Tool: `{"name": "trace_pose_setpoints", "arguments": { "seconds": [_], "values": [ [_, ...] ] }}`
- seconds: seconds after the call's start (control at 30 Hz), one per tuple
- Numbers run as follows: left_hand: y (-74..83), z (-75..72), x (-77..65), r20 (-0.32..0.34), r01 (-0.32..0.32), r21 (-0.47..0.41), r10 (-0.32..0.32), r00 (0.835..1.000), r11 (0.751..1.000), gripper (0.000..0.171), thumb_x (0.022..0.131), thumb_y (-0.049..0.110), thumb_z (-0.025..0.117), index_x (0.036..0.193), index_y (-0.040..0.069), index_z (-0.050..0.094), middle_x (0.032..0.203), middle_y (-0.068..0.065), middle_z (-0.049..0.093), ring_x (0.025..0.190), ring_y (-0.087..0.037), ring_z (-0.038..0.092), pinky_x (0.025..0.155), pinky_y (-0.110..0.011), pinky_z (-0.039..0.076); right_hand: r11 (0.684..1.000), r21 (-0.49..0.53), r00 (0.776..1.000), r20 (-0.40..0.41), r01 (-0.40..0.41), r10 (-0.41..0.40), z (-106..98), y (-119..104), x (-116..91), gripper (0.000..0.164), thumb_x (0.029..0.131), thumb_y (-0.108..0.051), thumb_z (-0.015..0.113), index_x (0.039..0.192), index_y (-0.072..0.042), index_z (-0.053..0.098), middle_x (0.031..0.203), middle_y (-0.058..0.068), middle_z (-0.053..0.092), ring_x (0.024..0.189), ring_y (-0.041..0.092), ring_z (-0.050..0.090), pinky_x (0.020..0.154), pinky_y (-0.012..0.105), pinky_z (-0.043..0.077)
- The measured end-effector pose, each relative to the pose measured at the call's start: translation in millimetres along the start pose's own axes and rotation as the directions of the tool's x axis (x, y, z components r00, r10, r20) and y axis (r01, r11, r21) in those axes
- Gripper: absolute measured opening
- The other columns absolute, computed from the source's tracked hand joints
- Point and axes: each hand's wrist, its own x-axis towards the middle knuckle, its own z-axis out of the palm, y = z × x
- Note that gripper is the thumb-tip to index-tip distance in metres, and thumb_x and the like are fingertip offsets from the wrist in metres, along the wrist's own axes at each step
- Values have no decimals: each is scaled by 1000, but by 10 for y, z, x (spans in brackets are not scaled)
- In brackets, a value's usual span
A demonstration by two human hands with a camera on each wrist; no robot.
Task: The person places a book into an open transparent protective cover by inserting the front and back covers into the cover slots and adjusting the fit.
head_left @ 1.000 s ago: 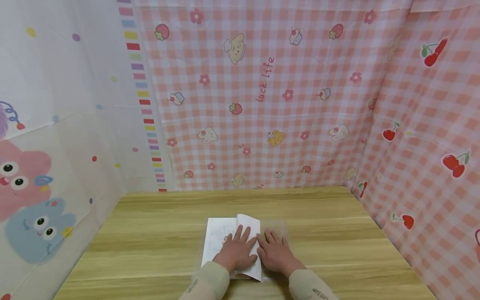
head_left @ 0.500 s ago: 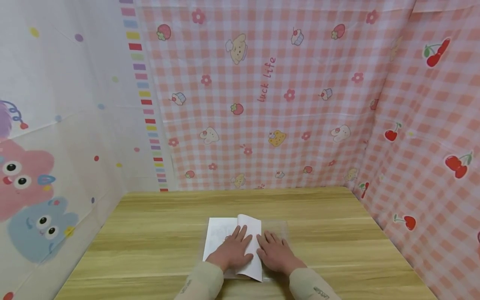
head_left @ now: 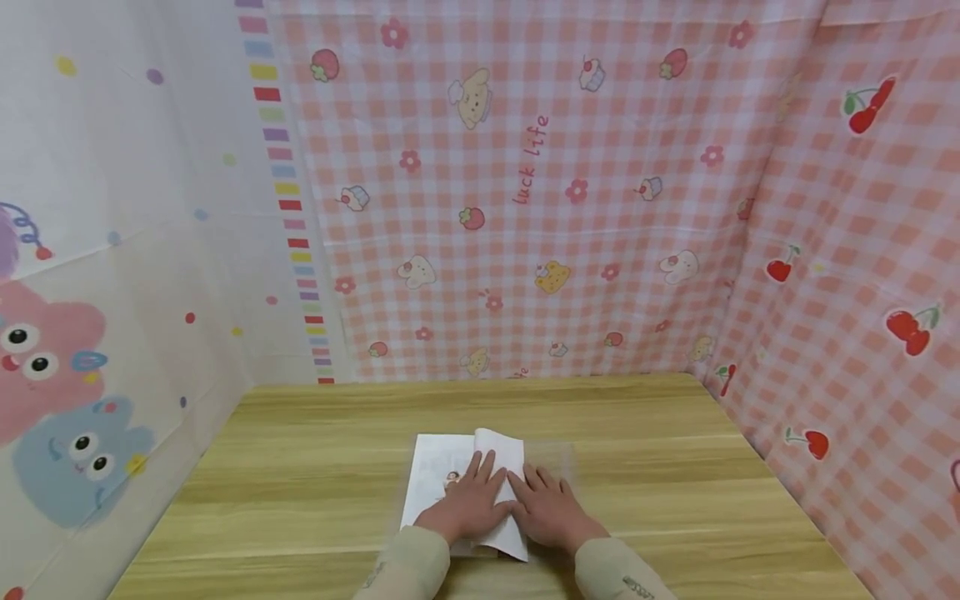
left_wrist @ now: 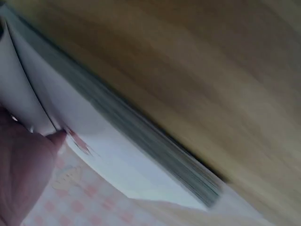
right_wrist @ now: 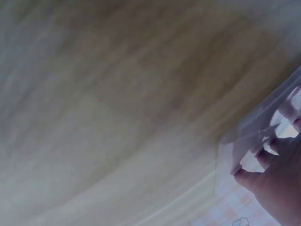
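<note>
A book point(head_left: 431, 462) lies on the table with a small printed figure showing on its white page. A white leaf point(head_left: 502, 444) is folded over its right part, the edge slightly raised. My left hand point(head_left: 468, 502) rests spread on this leaf. Its thumb reaches toward my right hand point(head_left: 551, 507), which lies flat with fingertips right at the leaf's right edge. Clear plastic point(head_left: 557, 455) sticks out from under the book, beneath the right fingers. The left wrist view shows the thick page block point(left_wrist: 141, 136); in the right wrist view, fingers press the shiny plastic point(right_wrist: 254, 123).
The wood-grain table point(head_left: 300, 467) extends around the book. Behind it hangs a pink checked cloth point(head_left: 450, 250). A white patterned cloth point(head_left: 210, 275) is at the left, and another checked cloth point(head_left: 840, 333) at the right.
My right hand has shifted left, its fingertips now at the leaf's edge and close to the left thumb. The left hand has slid slightly left, uncovering more of the printed figure.
</note>
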Motion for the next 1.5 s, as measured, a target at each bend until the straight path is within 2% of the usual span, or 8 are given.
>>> {"name": "trace_pose_setpoints", "arguments": {
  "seconds": [0.17,0.4,0.47,0.7,0.87,0.97,1.23,1.5],
  "values": [
    [-149,9,-28,-6,-4,-190,3,1000,982,62,101,32,49,151,-3,35,160,-27,15,146,-44,17,113,-56,27,1000,10,1000,20,-17,17,2,6,10,53,106,-36,39,150,-7,42,155,23,34,141,46,29,107,70,24],
    [-160,97,9,-17,-10,-123,8,1000,992,63,103,42,43,152,3,36,160,-28,15,143,-48,23,109,-61,31,997,59,999,2,-49,49,-65,-73,-6,54,106,-35,42,150,-5,41,156,24,31,141,46,29,106,72,21],
    [-158,99,25,-26,-13,-168,9,1000,986,63,104,42,41,152,1,36,160,-28,15,143,-48,24,109,-62,30,998,37,999,-5,-53,54,-46,-77,-8,55,106,-37,41,151,-6,41,156,23,32,141,46,29,107,71,21],
    [-229,48,13,14,44,-453,-42,999,890,60,103,23,41,155,-3,25,163,-21,9,148,-37,16,116,-57,19,997,42,998,-22,-63,64,15,-52,9,54,106,-36,40,150,-5,42,155,22,34,142,45,29,107,71,20],
    [-202,6,-20,-9,-17,-338,15,1000,941,57,102,21,45,151,-3,34,160,-27,15,144,-44,25,113,-57,25,996,63,997,-46,-62,65,31,-61,12,56,106,-40,39,150,-5,41,155,24,32,141,47,29,106,72,20],
    [-187,14,-31,-25,-39,-322,33,999,946,55,102,22,45,151,-3,36,159,-29,16,143,-45,25,113,-57,27,996,57,996,-59,-62,65,38,-83,8,58,106,-43,38,150,-6,42,155,25,33,140,48,30,105,74,20],
    [-217,-1,-30,-5,39,-538,-50,999,842,59,104,19,42,154,-5,23,162,-25,9,148,-40,12,116,-57,15,994,79,996,-38,-72,75,21,-109,15,60,106,-45,36,151,-7,40,154,24,34,141,48,28,105,74,18],
    [-197,2,-16,-11,28,-410,-35,999,912,58,102,21,47,153,-3,31,160,-28,15,145,-41,23,114,-56,24,992,96,995,-44,-84,88,13,-128,41,60,105,-44,39,151,-5,40,154,25,34,140,48,29,105,75,18]
  ]
}}
